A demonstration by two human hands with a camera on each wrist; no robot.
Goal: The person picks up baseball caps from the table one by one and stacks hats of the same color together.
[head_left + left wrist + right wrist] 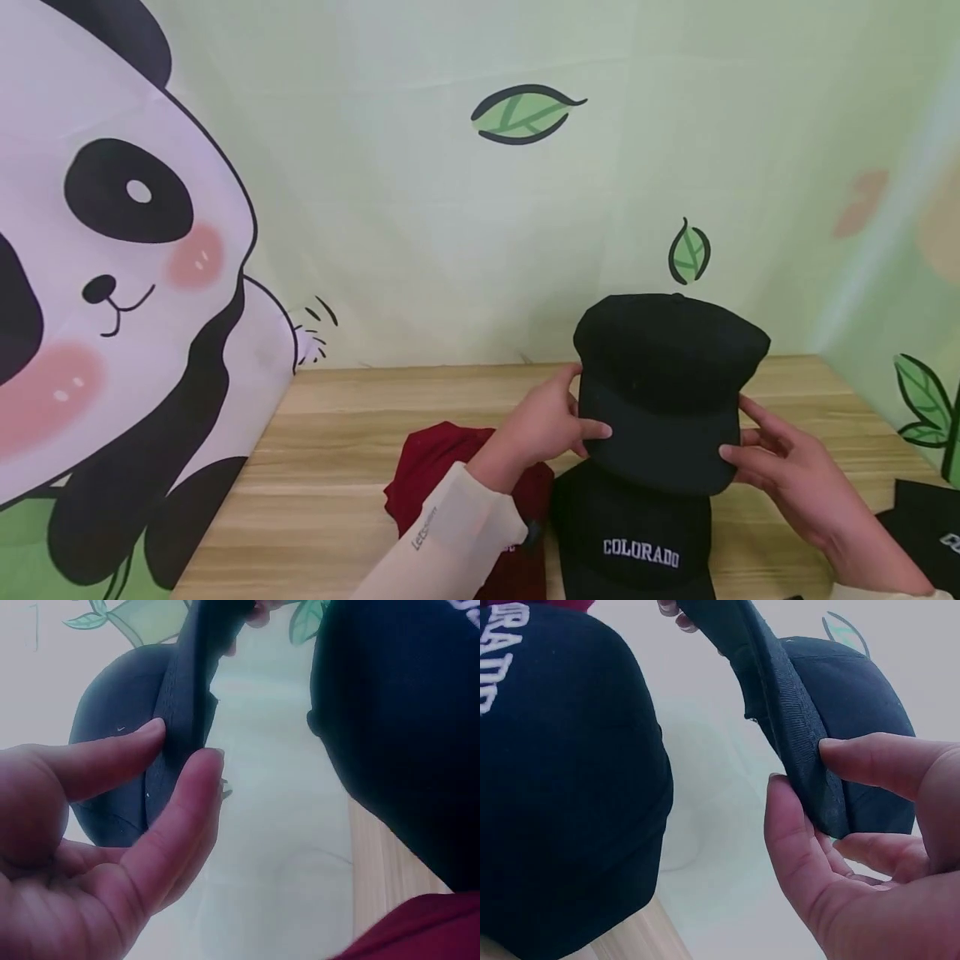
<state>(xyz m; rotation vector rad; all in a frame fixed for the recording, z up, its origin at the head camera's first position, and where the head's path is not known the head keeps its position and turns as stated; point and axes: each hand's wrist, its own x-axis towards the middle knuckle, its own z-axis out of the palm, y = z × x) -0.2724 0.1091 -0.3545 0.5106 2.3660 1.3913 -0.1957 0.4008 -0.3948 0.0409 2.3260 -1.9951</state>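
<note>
A plain black cap (667, 358) is held up by both hands, its brim tilted down toward me. My left hand (543, 421) pinches the brim's left edge, thumb on top and fingers behind. On the opposite edge my right hand (787, 475) pinches the brim the same way. Both wrist views show thumb and fingertips on either side of the brim (180, 705). Below the held cap sits another black cap (637, 525) with white COLORADO lettering, partly covered by it in the head view. The left forearm crosses over a dark red cap (442, 458).
A further black item (926, 525) with white lettering lies at the right, cut off by the frame. The wooden table (300, 475) reaches back to a pale green cloth backdrop (405, 208) printed with a panda and leaves.
</note>
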